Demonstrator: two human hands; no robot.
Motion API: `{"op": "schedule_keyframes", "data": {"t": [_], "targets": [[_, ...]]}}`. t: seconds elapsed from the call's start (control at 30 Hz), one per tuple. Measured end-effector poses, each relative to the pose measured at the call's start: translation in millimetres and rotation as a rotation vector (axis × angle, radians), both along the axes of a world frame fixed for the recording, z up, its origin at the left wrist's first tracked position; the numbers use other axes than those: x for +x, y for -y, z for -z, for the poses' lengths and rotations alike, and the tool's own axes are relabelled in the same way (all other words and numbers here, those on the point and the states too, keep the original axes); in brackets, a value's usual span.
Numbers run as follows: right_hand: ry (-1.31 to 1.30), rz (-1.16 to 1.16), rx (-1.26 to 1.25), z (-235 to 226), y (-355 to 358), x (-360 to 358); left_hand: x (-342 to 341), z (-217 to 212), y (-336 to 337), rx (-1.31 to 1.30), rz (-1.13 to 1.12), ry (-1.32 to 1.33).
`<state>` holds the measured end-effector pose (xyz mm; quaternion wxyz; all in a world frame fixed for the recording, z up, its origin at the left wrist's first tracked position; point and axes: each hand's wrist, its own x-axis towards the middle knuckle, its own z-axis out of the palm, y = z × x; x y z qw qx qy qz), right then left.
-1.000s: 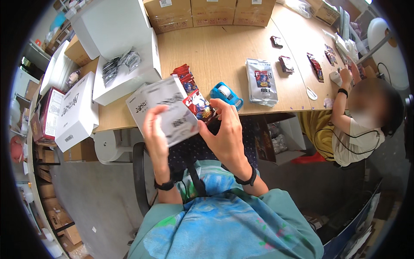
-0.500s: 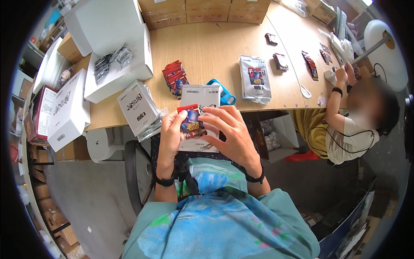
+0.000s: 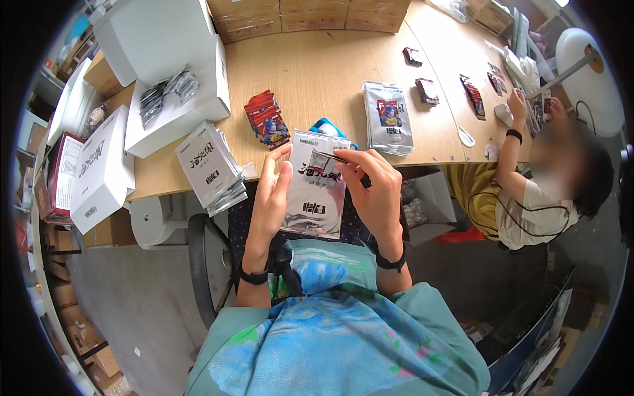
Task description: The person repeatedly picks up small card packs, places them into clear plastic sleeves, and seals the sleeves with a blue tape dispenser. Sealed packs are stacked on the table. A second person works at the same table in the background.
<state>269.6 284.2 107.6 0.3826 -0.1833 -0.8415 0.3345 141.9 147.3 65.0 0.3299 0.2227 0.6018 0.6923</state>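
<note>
Right hand pinches a small, thin, silvery packet; left hand, loosely open, should steady the flat silver foil pouch.

The pouch is silver – the packets red and blue.

Tabletop bright; silver pouch glinting; edges bowed, corners black.

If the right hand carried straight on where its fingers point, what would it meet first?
Probably the silver pouch: the right hand, pinching a small packet, points leftward over its upper part. Depth is unclear; if it cleared the pouch, the left hand would be next.
</note>
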Motion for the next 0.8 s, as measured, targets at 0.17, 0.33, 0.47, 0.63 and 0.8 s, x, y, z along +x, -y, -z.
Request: {"op": "schedule_keyframes", "data": {"t": [0.17, 0.33, 0.47, 0.63, 0.8], "targets": [[0.032, -0.011, -0.124, 0.1, -0.1, -2.0, 1.7, -2.6, 0.4, -0.002, -0.003, 0.026], [-0.134, -0.004, 0.059, 6.2, -1.4, -4.5, -2.8, 7.9, 1.1, -0.021, 0.029, -0.025], [-0.076, -0.155, 0.221, 10.4, 3.8, -1.5, -3.6, 10.8, 0.5, 0.078, 0.031, 0.109], [-0.007, -0.269, 0.271, 28.5, 6.1, 0.9, -6.6, 10.2, 2.4, 0.095, -0.011, 0.143], [0.018, -0.283, 0.298, 29.2, 10.5, 1.6, -3.7, 14.8, -0.5, 0.126, 0.013, 0.068]]}}
